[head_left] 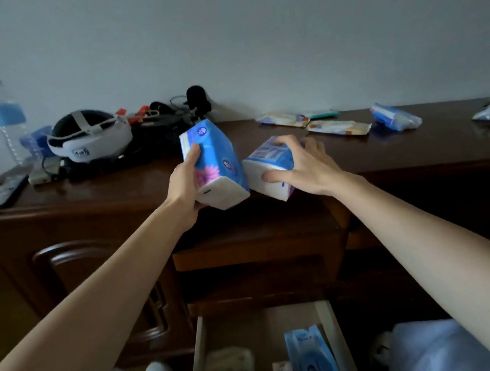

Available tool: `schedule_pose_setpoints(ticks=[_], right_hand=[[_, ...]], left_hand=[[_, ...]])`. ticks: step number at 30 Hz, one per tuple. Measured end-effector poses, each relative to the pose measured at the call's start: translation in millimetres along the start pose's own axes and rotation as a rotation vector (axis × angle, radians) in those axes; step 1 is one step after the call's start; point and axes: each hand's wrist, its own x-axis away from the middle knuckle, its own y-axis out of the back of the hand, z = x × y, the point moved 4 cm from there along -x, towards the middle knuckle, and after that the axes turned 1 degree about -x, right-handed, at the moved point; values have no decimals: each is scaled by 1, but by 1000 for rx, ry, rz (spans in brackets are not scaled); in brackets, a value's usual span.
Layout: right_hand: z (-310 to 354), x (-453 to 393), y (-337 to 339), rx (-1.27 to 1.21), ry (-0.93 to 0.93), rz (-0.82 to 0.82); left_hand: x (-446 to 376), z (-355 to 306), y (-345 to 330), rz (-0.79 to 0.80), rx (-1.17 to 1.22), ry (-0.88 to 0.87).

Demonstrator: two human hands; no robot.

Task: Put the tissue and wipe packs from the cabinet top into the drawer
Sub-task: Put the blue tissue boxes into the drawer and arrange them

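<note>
your fingers of the left hand grasp a blue tissue pack; your right hand grips a second pack above the cabinet top, the open drawer below.

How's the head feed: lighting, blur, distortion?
Head view: dim overall; open drawer contents are murky. The water bottle at the left edge is smeared, the cabinet top bows from the wide lens. Both held tissue packs read clearly.

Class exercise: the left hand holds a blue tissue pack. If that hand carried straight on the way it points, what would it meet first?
Probably the black tangle of gear behind the blue tissue pack that the left hand grips; depth is hard to judge.
</note>
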Motion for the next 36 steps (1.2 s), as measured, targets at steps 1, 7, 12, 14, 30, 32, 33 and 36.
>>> schedule_pose_setpoints(ticks=[1, 7, 12, 14, 30, 32, 33, 36], right_hand=[[-1, 18, -5, -31, 49, -71], [-30, 127, -84, -290, 233, -192], [-72, 195, -197, -338, 77, 185], [-90, 214, -235, -360, 1, 290], [-92, 232, -319, -676, 32, 376], [-65, 229, -313, -577, 235, 419], [-53, 227, -312, -553, 303, 446], [-25, 224, -310, -544, 433, 465]], left_hand=[[17, 8, 3, 19, 82, 9], [99, 117, 48, 74, 416, 162], [130, 229, 92, 12, 334, 473], [135, 261, 102, -5, 310, 595], [127, 347, 157, -294, -79, 742], [128, 350, 153, -187, -28, 753], [129, 348, 150, -115, 8, 756], [135, 335, 150, 64, 91, 721]])
